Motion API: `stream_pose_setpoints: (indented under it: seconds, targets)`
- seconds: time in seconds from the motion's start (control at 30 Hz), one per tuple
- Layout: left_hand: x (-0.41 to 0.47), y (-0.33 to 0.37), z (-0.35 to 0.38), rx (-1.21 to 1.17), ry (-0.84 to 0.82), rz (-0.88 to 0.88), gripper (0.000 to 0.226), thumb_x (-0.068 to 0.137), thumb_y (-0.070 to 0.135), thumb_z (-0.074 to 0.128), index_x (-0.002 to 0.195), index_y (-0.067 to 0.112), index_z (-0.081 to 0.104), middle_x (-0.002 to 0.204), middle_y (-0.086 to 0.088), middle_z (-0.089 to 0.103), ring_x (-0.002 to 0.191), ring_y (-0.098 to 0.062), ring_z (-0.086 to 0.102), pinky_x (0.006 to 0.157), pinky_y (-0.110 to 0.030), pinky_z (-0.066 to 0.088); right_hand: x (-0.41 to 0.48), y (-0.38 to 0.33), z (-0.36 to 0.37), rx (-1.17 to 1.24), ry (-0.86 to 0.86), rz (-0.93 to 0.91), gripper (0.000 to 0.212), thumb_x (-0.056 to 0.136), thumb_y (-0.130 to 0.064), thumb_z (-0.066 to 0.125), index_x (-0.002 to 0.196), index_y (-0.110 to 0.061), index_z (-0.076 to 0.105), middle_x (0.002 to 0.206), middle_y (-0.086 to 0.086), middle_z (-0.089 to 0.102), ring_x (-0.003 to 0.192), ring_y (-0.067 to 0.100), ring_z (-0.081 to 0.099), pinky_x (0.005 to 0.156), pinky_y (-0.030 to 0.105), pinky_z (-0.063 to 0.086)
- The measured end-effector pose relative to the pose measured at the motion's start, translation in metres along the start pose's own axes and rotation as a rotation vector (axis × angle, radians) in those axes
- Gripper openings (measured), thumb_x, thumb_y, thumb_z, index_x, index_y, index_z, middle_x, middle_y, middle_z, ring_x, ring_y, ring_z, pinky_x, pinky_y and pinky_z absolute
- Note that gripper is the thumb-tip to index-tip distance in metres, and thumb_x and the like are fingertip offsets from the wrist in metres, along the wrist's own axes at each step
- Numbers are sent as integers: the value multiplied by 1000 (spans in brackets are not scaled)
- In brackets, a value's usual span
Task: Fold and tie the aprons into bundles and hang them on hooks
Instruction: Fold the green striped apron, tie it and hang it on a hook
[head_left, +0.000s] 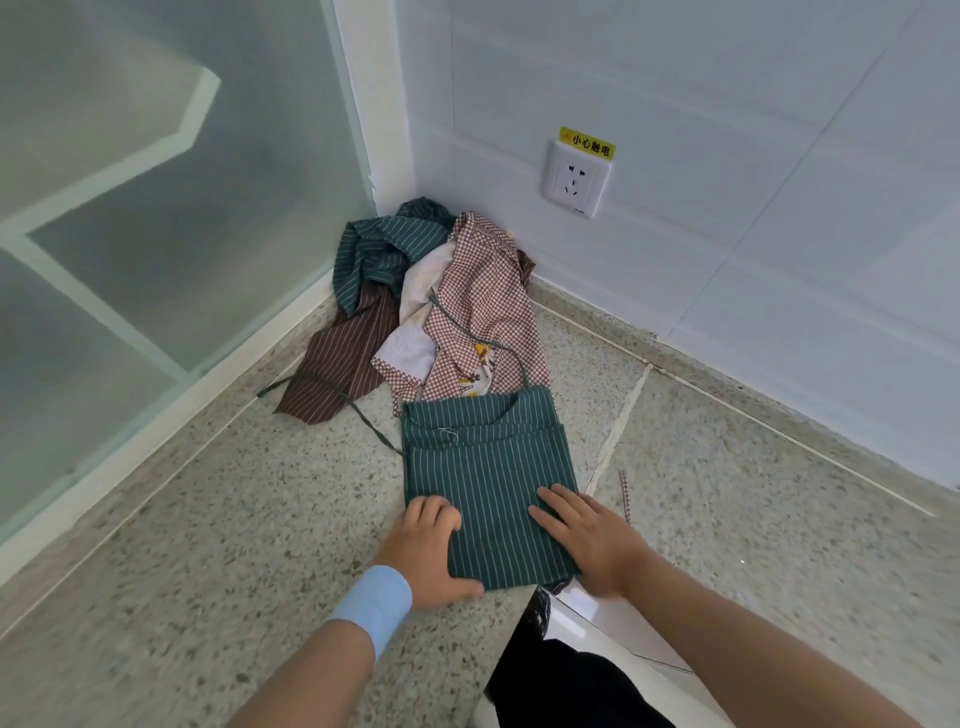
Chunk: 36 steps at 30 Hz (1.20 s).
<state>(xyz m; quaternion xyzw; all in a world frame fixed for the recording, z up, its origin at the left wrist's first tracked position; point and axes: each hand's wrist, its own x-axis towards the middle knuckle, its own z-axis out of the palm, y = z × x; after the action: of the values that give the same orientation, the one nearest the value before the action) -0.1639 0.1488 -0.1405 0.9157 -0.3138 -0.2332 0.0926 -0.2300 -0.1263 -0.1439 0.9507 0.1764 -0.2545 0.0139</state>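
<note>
Folded green apron (488, 467), near edge in left grip (428, 545), under right grip (589, 540)

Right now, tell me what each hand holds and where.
The left hand grips the green apron at its near left edge; the right hand only presses flat on its right side.

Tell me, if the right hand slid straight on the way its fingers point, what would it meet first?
The right hand lies flat on the folded green apron; sliding on, it would first cross its layered top folds, then probably reach the checked apron.
</note>
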Motion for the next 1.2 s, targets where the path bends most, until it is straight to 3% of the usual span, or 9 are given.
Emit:
stream_pose_setpoints:
  seconds: [0.13,0.27,0.37,0.57,0.7,0.8,0.9,1.07,1.2]
  targets:
    - [-2,-8,-15,-21,-220,-17,98,51,74,66,133,30,36,131,14,27,123,-9,22,107,-32,37,2,2,-28,303,28,123,59,93,-24,52,151,-28,40,160,-6,31,147,17,30,120,39,29]
    - [11,-11,-59,-247,-351,-117,24,74,38,61,92,22,63,90,4,56,82,-17,56,72,-33,51,8,14,-70,629,38,269,23,90,-23,58,107,-20,72,103,1,73,93,19,68,89,36,57]
    - [25,-17,-94,-536,-329,-256,19,77,33,57,69,21,46,65,5,40,62,-15,40,63,-30,34,15,31,-88,901,102,340,6,86,-24,69,88,-19,73,81,8,72,62,15,62,63,31,55]
    - [56,-24,-116,-898,-89,-395,18,90,26,66,107,23,62,104,9,65,91,-10,62,82,-28,52,37,49,-104,982,302,549,13,86,-27,68,84,-14,69,76,2,71,69,16,67,62,31,55]
    - [75,-22,-97,-400,306,-448,30,90,30,66,119,24,61,121,7,62,110,-18,58,90,-33,48,63,52,-100,792,308,642,26,94,-37,60,76,-18,59,75,0,64,68,14,61,55,31,50]
    - [89,3,-70,-111,581,-220,35,89,20,62,124,18,60,129,-2,58,122,-27,48,103,-45,42,84,53,-88,796,328,696,24,97,-36,56,79,-20,55,78,0,62,72,17,61,59,31,50]
    - [100,35,-45,32,433,-10,44,96,27,49,140,20,51,147,-2,47,138,-25,38,113,-47,34,95,53,-77,815,332,758,20,99,-36,51,95,-18,59,90,3,64,78,20,62,67,35,54]
    - [123,40,-24,143,108,-111,55,105,38,28,157,29,11,166,-1,5,152,-26,-2,121,-56,4,101,50,-61,555,409,795,30,95,-19,45,123,-10,49,124,12,51,110,30,52,91,43,49]
    - [133,38,-18,224,20,-82,56,104,44,21,156,34,1,164,2,-16,149,-25,-21,115,-65,-9,101,41,-57,182,515,514,66,86,-9,45,150,-11,29,159,19,23,146,40,24,118,53,23]
